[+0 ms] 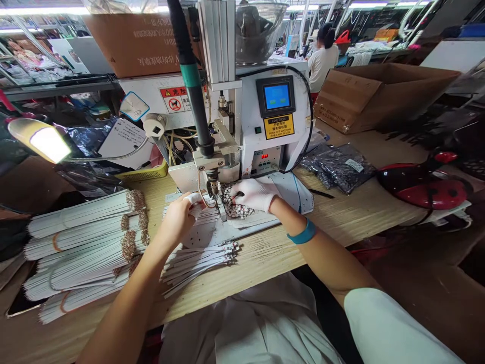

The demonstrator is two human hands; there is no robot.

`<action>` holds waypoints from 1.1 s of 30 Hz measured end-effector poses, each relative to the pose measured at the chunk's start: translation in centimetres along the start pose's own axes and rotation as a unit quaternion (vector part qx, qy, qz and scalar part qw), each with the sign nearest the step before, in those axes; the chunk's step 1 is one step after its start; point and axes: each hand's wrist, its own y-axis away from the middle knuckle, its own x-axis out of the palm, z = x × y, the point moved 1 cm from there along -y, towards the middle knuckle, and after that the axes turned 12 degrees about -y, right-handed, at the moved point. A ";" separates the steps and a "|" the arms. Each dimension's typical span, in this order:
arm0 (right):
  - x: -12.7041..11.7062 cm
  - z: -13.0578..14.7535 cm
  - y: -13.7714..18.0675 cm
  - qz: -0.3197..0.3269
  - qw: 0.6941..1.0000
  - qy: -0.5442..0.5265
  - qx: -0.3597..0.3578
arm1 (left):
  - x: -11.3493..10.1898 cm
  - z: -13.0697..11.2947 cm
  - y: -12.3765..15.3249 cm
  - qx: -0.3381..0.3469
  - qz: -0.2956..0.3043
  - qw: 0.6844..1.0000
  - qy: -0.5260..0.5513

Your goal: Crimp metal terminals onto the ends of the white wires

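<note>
My left hand (pixel 182 215), with white coverings on its fingertips, is pinched closed just left of the soldering head (pixel 212 177). What it grips is too small to make out; white wires (pixel 207 218) lie beneath it on the machine's base plate. In a white glove, my right hand (pixel 255 194) reaches into a pile of small white-and-dark parts (pixel 240 210) right of the head. Its fingers are bent together, their tips partly hidden among the parts. Nearer to me, a bunch of white wires with small end pieces (pixel 202 260) rests at the table edge.
Bundles of white wires with coppery ends (pixel 83 253) are stacked at left, below a lit lamp (pixel 45 141). The white machine (pixel 278 131) stands ahead. Plastic bags (pixel 341 164), a red-and-black beetle-shaped object (pixel 420 184) and an open carton (pixel 348 98) are at right. A person (pixel 323 60) sits behind.
</note>
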 end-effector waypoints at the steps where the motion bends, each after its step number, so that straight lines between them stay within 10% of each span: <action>1: -0.2 0.1 0.1 -0.015 1.000 -0.011 -0.003 | 0.0 0.0 0.0 -0.007 0.008 1.000 0.018; 7: -0.7 0.8 0.5 -0.028 0.973 -0.225 0.037 | 0.0 -0.1 0.1 -0.049 0.058 0.989 0.125; 13: 1.2 1.6 0.4 0.028 0.852 -0.508 0.122 | 0.2 -0.1 0.1 -0.054 0.086 0.977 0.185; 33: 1.9 2.6 0.4 0.080 0.796 -0.578 0.163 | 1.3 -0.4 -0.2 -0.107 0.148 0.918 0.352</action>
